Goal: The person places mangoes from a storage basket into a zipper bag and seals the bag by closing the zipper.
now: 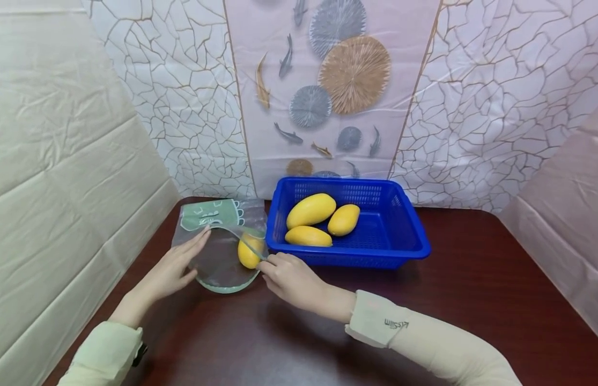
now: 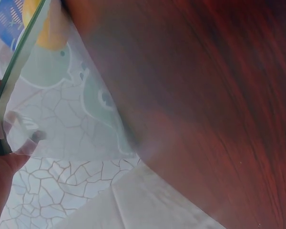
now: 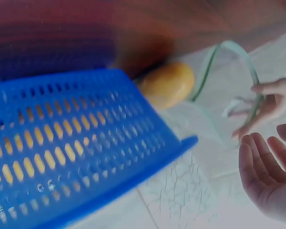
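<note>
A clear zip bag [image 1: 220,268] with a green cartoon print lies at the left, its mouth held apart towards me. Inside, at its right side, rests a yellow mango [image 1: 249,253]. My left hand [image 1: 175,271] is at the left of the mouth, fingers extended to the upper rim and thumb lower down; the left wrist view shows fingertips [image 2: 37,136] through the film. Beside the bag's right edge, close to the mango, is my right hand [image 1: 294,279]. Its fingers [image 3: 264,157] are loosely bent with nothing between them in the right wrist view.
A blue perforated basket [image 1: 376,258] stands right of the bag, near the back of the dark wooden table [image 1: 453,300]. It holds 3 yellow mangoes [image 1: 312,209]. Patterned cloth [image 1: 197,107] hangs behind, with pale cloth panels at both sides.
</note>
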Motion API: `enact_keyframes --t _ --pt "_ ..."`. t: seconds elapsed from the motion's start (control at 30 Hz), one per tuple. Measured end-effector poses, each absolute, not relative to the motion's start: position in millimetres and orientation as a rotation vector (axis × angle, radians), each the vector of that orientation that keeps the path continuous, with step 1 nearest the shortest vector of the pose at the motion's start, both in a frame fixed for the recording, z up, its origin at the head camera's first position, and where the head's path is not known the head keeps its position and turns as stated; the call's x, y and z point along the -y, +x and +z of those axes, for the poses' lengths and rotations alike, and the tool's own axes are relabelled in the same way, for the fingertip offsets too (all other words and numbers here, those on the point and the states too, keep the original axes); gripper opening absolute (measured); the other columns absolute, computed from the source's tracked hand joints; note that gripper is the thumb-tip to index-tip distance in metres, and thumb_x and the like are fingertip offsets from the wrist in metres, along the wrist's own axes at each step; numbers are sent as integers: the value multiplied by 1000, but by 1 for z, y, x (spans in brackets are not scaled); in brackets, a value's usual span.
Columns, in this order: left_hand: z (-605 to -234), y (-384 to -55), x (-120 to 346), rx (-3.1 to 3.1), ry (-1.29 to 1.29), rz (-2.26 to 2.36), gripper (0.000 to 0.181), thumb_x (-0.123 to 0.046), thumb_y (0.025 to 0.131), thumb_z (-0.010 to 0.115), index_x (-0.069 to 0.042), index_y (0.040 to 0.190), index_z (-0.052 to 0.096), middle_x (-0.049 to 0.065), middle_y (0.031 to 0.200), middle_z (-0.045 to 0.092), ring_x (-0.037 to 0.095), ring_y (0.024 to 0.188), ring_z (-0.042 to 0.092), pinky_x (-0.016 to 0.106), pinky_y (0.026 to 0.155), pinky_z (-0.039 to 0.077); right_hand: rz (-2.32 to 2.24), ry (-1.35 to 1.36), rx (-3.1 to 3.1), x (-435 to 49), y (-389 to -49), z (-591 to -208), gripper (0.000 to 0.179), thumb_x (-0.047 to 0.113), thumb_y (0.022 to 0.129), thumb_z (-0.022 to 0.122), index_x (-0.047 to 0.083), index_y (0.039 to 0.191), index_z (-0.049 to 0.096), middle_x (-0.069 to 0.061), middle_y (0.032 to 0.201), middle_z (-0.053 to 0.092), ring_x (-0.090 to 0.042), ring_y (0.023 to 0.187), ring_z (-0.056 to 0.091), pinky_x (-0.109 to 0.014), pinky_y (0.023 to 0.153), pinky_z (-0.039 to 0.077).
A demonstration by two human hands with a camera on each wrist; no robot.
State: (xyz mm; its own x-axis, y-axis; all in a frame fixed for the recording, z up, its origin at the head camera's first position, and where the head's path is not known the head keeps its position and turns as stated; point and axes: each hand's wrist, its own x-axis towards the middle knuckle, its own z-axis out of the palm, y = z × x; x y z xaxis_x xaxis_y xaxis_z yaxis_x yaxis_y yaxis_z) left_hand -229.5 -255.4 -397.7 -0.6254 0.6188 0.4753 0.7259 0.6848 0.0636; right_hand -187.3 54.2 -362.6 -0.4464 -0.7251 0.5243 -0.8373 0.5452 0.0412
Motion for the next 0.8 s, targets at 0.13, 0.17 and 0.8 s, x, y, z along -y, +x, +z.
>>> enact_keyframes --t 0.13,0.17,0.8 --pt "-400 -226 257 2516 -1021 -353 88 12 69 66 -2 147 29 13 154 30 35 120 50 51 89 43 387 1239 2319 -64 -188 -354 18 10 85 66 7 103 67 0 89 66 -12 80 60 -23 74 51" --pt "-400 -226 257 2520 -1019 -357 88 12 70 64 -4 148 28 12 154 30 35 122 50 50 91 43 401 1229 2324 -67 -189 -353 19 10 85 66 7 104 67 -1 90 67 -13 81 61 -24 75 51" --pt "-396 -225 256 2543 -993 -376 96 15 68 68 -8 150 24 12 154 29 35 122 49 52 90 43 472 1007 2432 -104 -206 -343 21 5 82 67 7 103 67 -5 97 68 -18 91 64 -32 81 53"
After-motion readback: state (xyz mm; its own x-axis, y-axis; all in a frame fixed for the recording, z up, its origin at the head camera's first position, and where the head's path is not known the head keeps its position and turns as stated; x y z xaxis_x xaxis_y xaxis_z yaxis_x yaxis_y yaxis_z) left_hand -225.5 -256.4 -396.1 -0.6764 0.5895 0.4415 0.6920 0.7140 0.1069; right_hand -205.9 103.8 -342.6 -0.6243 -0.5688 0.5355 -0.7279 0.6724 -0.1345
